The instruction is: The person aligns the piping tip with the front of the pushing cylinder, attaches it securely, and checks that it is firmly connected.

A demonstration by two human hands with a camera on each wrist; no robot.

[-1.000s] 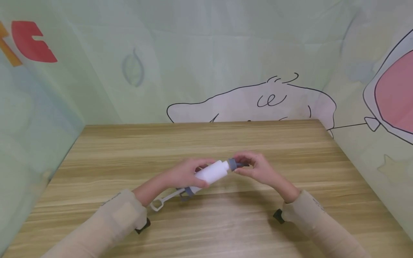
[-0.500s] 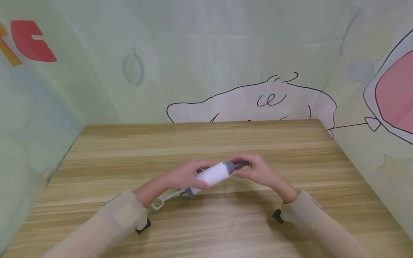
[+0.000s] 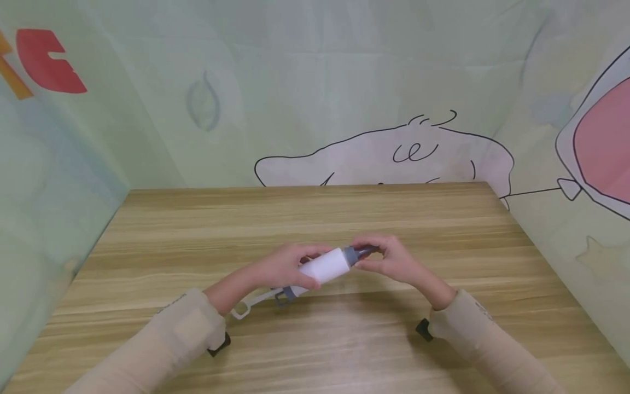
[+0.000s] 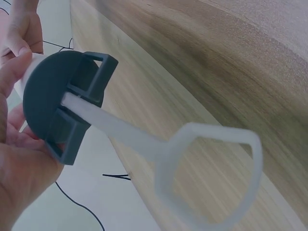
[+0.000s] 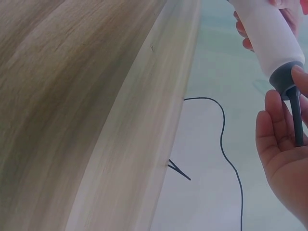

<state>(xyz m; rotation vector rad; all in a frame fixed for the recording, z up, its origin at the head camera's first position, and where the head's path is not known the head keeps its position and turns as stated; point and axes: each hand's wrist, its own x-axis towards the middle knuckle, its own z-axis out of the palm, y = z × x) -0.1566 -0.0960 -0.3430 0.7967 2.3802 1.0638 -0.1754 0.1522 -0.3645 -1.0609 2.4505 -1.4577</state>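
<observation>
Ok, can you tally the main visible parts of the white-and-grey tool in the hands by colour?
White or whitish: 2 (barrel, ring-handled rod)
Dark grey: 2 (nozzle with its collar, end cap with lugs)
Total: 4

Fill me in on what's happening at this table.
A person is handling a white tube over the wooden table. The left hand grips its body, while the right hand holds the gray nozzle cap at one end. The cap sits against the tube; whether it's tight, I can't tell. From the other end sticks a pale rod with a looped handle.
</observation>
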